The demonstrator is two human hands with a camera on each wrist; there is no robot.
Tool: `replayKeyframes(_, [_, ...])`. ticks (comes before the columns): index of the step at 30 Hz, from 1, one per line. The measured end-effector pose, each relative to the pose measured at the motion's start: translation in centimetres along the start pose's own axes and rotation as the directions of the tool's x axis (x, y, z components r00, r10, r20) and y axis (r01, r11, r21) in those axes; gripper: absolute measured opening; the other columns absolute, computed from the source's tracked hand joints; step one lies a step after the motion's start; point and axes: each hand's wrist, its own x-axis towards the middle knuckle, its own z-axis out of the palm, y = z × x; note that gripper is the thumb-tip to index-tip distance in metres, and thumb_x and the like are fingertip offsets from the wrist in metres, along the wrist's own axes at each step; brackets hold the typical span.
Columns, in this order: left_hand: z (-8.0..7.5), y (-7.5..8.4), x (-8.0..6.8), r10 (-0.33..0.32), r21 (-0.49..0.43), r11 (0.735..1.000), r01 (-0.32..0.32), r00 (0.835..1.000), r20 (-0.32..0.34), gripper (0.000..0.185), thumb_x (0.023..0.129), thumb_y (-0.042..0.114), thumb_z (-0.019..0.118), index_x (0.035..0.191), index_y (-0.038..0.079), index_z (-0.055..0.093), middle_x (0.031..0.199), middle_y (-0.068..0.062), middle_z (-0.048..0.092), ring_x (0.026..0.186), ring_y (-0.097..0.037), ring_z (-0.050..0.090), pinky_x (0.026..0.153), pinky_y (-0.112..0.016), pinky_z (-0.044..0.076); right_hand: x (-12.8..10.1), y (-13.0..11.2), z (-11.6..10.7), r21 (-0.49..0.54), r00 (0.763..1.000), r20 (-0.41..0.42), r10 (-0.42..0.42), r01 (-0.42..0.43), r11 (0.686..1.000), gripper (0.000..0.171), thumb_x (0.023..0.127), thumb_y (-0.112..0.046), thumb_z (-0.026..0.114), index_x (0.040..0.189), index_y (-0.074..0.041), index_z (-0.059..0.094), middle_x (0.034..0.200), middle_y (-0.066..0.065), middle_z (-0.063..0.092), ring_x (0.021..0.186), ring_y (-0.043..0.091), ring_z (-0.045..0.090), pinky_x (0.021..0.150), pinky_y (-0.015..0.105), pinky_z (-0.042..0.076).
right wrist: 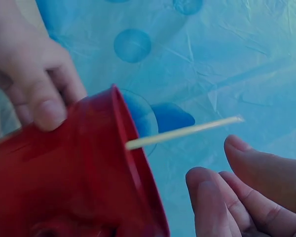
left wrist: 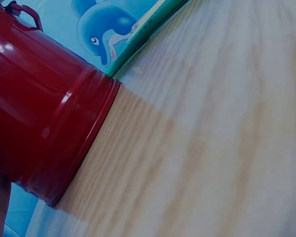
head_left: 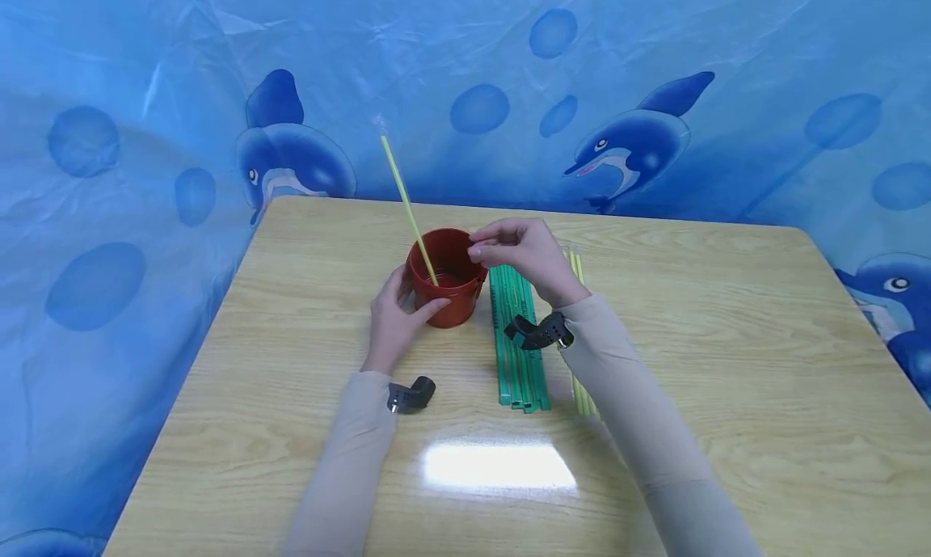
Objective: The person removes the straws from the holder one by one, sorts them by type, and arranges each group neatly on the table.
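From the head view, I am seeing my left hand point(head_left: 396, 318) wrapping its thumb and fingers around the side of the red pot point(head_left: 447, 276), which is standing on the wooden table point(head_left: 727, 363). My right hand point(head_left: 522, 254) is hovering just over the pot's far rim, fingers curled loosely and holding nothing. A yellow straw point(head_left: 407, 205) is leaning out of the pot, tilting away from that grasp toward the dolphin backdrop point(head_left: 640, 141). Green strips point(head_left: 518, 339) and more yellow straws point(head_left: 579, 270) are lying just beside the pot, under my right wrist.

From the left wrist view, the red pot point(left wrist: 39, 113) is filling the frame against the table point(left wrist: 212, 138), with only a sliver of skin showing at the lower edge.

From the right wrist view, the left hand's fingers point(right wrist: 44, 106) are pressing on the pot's wall point(right wrist: 74, 182), the straw point(right wrist: 185, 132) is poking past the rim, and the right fingertips point(right wrist: 207, 197) are resting apart from it, released.
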Motion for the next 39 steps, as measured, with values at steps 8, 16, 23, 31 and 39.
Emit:
replayKeyframes(8, [0.1, 0.0, -0.1, -0.004, -0.006, 1.0, 0.004, 1.0, 0.007, 0.071, 0.078, 0.032, 0.077, 0.139, 0.013, 0.044, 0.139, -0.004, 0.048, 0.127, -0.018, 0.045, 0.103, -0.032, 0.04, 1.9, -1.0, 1.2, 0.001, 1.0, 0.028, -0.015, 0.015, 1.0, 0.026, 0.085, -0.009, 0.07, 0.108, 0.005, 0.067, 0.101, 0.015, 0.068, 0.088, 0.026, 0.067, 0.081, 0.035, 0.056])
replayKeyframes(16, [-0.1, 0.3, 0.1, 0.001, 0.003, 1.0, -0.001, 1.0, 0.016, 0.071, 0.079, 0.034, 0.076, 0.14, 0.015, 0.043, 0.139, -0.003, 0.048, 0.128, -0.019, 0.045, 0.103, -0.032, 0.04, 3.1, -1.4, 2.3, 0.029, 0.999, 0.025, -0.024, 0.023, 0.999, 0.024, 0.085, -0.007, 0.07, 0.106, 0.005, 0.067, 0.098, 0.016, 0.069, 0.087, 0.03, 0.067, 0.081, 0.038, 0.056])
replayKeyframes(23, [-0.2, 0.0, 0.3, 0.013, -0.009, 1.0, -0.013, 1.0, 0.017, 0.07, 0.079, 0.031, 0.076, 0.138, 0.013, 0.044, 0.137, -0.005, 0.049, 0.126, -0.018, 0.046, 0.104, -0.031, 0.04, 4.6, -1.0, 3.7, 0.081, 0.999, 0.031, -0.041, 0.039, 0.996, 0.023, 0.085, -0.004, 0.068, 0.105, 0.009, 0.066, 0.092, 0.016, 0.069, 0.083, 0.026, 0.067, 0.079, 0.037, 0.056])
replayKeyframes(31, [-0.4, 3.0, -0.7, 0.005, 0.011, 1.0, -0.006, 1.0, 0.026, 0.065, 0.082, 0.017, 0.074, 0.137, 0.003, 0.043, 0.137, -0.015, 0.048, 0.127, -0.026, 0.046, 0.105, -0.039, 0.038, 5.3, -0.4, 4.6, 0.034, 0.999, 0.018, -0.041, 0.04, 0.999, 0.02, 0.085, -0.005, 0.069, 0.102, 0.006, 0.068, 0.091, 0.016, 0.069, 0.081, 0.026, 0.067, 0.078, 0.035, 0.057])
replayKeyframes(39, [-0.5, 3.7, -0.8, 0.019, 0.036, 0.999, -0.019, 1.0, 0.018, 0.063, 0.082, 0.012, 0.074, 0.135, -0.002, 0.044, 0.135, -0.019, 0.049, 0.126, -0.028, 0.047, 0.105, -0.038, 0.038, 5.4, -0.2, 5.2, -0.052, 0.999, -0.031, -0.038, 0.036, 0.998, 0.02, 0.085, -0.009, 0.071, 0.101, 0.003, 0.069, 0.09, 0.015, 0.069, 0.078, 0.024, 0.067, 0.075, 0.034, 0.057])
